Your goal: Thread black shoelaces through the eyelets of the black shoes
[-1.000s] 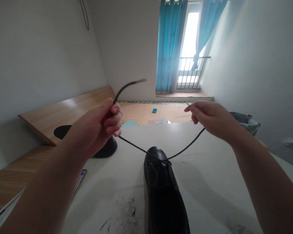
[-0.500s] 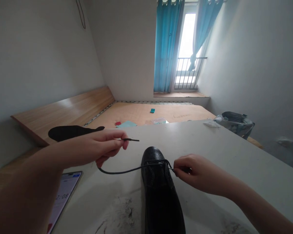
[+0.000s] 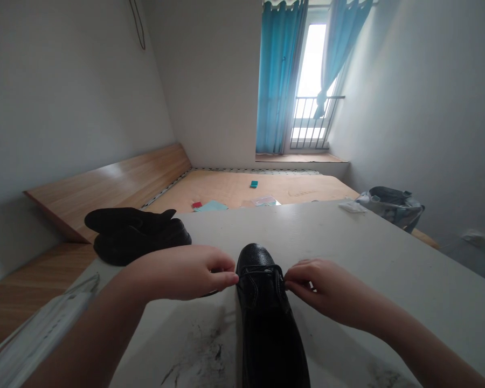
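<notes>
A black leather lace-up shoe (image 3: 262, 318) lies on the white table (image 3: 380, 253), its toe pointing away from me. My left hand (image 3: 186, 272) is close against the shoe's left side, its fingertips at the lacing. My right hand (image 3: 319, 285) pinches at the right side of the lacing. Each hand seems to hold an end of the black shoelace (image 3: 210, 293), though the hands hide most of it. Only a short piece shows under my left hand.
A dark shoe pair (image 3: 139, 235) stands on the table's far left. A white plastic sheet (image 3: 40, 323) lies at lower left. Beyond the table are a wooden bed frame (image 3: 117, 188), a grey bag (image 3: 390, 207) and a small white packet (image 3: 352, 207).
Both hands have moved in against the shoe from either side. My left hand has come down and right, and the lace's raised end is now out of sight.
</notes>
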Demonstrator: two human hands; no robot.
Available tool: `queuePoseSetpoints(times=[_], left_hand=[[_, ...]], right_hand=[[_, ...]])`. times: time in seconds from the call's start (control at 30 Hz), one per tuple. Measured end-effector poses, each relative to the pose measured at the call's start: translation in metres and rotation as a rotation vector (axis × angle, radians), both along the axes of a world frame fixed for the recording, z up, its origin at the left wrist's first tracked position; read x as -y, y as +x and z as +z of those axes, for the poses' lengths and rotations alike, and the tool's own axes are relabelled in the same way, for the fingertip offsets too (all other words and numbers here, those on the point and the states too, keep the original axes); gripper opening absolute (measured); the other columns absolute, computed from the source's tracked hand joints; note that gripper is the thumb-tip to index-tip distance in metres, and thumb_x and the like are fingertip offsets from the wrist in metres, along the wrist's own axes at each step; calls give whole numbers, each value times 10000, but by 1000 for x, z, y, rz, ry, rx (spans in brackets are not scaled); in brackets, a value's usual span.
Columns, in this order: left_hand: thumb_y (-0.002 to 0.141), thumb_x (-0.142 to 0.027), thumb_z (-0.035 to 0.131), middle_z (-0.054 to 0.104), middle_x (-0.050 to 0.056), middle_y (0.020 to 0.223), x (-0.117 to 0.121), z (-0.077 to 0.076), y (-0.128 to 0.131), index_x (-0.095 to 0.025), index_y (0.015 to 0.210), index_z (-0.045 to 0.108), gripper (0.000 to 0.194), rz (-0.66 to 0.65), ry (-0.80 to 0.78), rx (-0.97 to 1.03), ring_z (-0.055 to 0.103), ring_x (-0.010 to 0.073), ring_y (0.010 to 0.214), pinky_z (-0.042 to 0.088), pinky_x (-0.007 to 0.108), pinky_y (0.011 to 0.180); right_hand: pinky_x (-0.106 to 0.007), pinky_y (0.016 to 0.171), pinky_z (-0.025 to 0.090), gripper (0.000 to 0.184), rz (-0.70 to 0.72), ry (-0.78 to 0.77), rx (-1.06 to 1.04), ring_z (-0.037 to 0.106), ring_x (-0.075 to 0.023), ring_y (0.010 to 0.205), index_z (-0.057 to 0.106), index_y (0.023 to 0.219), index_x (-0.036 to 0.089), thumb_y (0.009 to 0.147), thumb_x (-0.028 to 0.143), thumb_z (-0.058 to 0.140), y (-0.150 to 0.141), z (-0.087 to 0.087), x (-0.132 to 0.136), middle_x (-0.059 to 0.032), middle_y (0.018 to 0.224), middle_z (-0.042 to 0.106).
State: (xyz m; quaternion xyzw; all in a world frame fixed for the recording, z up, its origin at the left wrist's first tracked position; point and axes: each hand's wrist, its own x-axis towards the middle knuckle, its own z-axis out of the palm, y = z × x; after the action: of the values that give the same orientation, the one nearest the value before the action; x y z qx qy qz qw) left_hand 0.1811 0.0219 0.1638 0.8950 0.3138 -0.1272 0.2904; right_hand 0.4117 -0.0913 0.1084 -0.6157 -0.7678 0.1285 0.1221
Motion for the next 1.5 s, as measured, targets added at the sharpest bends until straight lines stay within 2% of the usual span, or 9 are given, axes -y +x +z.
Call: queuePoseSetpoints(times=[0.1, 0.17, 0.37, 0.5, 0.67, 0.97, 1.23, 1.4, 1.5], left_hand=[[855, -421, 427, 625, -3, 706, -1, -6, 3, -236, 832, 700, 331, -47, 11, -32, 532, 144, 605, 323, 217, 504], [847, -374, 417, 614, -10, 641, -1, -8, 4, -233, 876, 700, 318, -40, 11, -41, 534, 139, 573, 322, 215, 491], [826, -363, 427, 676, -10, 614, 0, -11, 6, -214, 830, 643, 262, 75, 35, -12, 566, 147, 573, 326, 216, 473], [806, -374, 455, 703, -2, 662, 1, -10, 7, -207, 751, 616, 239, 99, 39, -6, 575, 146, 576, 315, 215, 454], [783, -338, 470, 695, 4, 694, 3, -8, 9, -194, 688, 606, 221, 94, 70, 27, 579, 138, 575, 314, 217, 460], [742, -302, 481, 671, -4, 697, 3, -10, 12, -192, 692, 615, 180, 88, 82, 25, 574, 134, 569, 314, 223, 467], [757, -297, 473, 672, 9, 718, 5, -13, 15, -206, 700, 633, 193, 57, 252, 65, 575, 160, 631, 331, 245, 526], [754, -300, 492, 642, 23, 611, 14, -20, 21, -204, 610, 645, 231, 21, 274, 46, 534, 164, 552, 294, 267, 501], [797, -309, 449, 633, 59, 602, 21, -22, 24, -184, 603, 642, 301, 16, 341, 47, 523, 180, 533, 268, 287, 486]], right_hand=[[-301, 720, 427, 193, -49, 83, -18, 578, -196, 838, 695, 831, 211, 888, 168, 516, -2, -2, -1, -41, 840, 664], [-323, 755, 441, 171, -86, 139, -13, 575, -211, 883, 713, 859, 213, 879, 165, 549, -4, -3, 0, -51, 878, 660], [-307, 706, 457, 138, -184, 151, -93, 605, -192, 778, 712, 843, 228, 863, 191, 580, -9, -7, 5, -28, 782, 666], [-307, 685, 468, 155, -234, 114, -170, 619, -190, 725, 721, 879, 240, 867, 226, 567, -10, -9, 9, -33, 792, 684], [-328, 740, 484, 223, -241, 77, -251, 641, -204, 771, 724, 942, 245, 884, 215, 511, -11, -12, 12, -52, 846, 701], [-281, 614, 432, 137, -281, 49, -230, 584, -177, 667, 646, 738, 212, 839, 248, 560, -11, -13, 8, -15, 722, 658], [-277, 588, 417, 141, -289, 4, -301, 573, -166, 618, 653, 824, 214, 855, 249, 520, -16, -12, 10, -13, 702, 661], [-286, 601, 404, 211, -239, 13, -277, 581, -176, 664, 567, 859, 227, 935, 336, 403, -20, -8, 17, -9, 732, 640], [-297, 622, 402, 187, -215, -16, -253, 586, -185, 695, 508, 989, 234, 895, 392, 474, -25, -1, 19, -16, 798, 642]])
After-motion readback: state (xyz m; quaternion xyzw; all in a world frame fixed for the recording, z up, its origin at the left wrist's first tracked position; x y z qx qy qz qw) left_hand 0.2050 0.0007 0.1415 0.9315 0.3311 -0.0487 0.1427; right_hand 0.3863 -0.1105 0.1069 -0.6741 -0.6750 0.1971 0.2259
